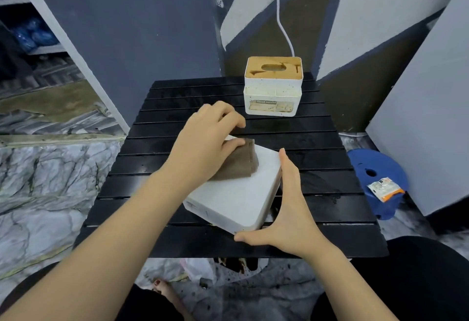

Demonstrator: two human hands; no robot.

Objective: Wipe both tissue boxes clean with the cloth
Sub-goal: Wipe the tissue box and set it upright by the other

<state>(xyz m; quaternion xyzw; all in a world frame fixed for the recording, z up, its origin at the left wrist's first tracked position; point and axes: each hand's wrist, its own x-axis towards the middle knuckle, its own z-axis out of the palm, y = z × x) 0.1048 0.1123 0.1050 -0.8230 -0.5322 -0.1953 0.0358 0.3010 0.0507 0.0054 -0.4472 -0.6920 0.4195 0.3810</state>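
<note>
A flat white tissue box (236,201) lies at an angle in the middle of the black slatted table (317,158). On its far end sits a folded brown cloth (239,162), which my left hand (203,143) holds down with thumb and curled fingers. My right hand (289,209) braces the box's right side, fingers straight along the edge and thumb at the near corner. A second white tissue box (272,87) with a wooden lid and a "TISSUE HOLDER" label stands upright at the back of the table, untouched.
A blue plastic stool (375,171) with a small packet (385,188) on it stands right of the table. A white cable (281,16) hangs behind the far box. Grey panels lean against the wall at the back and right. Marble floor lies to the left.
</note>
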